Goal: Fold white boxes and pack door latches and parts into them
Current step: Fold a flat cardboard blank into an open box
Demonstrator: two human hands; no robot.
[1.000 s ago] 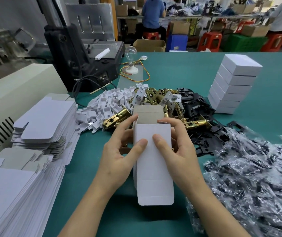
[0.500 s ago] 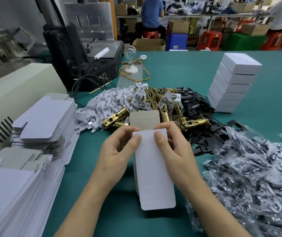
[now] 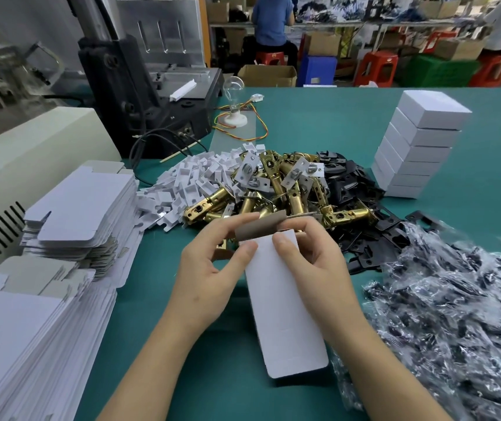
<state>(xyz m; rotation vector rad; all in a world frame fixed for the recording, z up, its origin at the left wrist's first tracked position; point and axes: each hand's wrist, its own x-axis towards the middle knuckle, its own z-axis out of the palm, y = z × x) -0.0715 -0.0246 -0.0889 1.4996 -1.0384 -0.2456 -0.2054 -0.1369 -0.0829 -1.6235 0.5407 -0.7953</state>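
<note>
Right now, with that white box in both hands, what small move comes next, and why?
Probably push the grey flap down into the white box: the left hand and right hand grip its far end, and the flap leans over the opening, not yet tucked.

No text, label, brand or number can be read anywhere in view. The white box (image 3: 285, 299) shows a plain unprinted face, as do the stack of folded white boxes (image 3: 419, 147) and the flat carton blanks (image 3: 82, 205). Small pale marks on the black machine (image 3: 140, 95) are too small to read.
</note>
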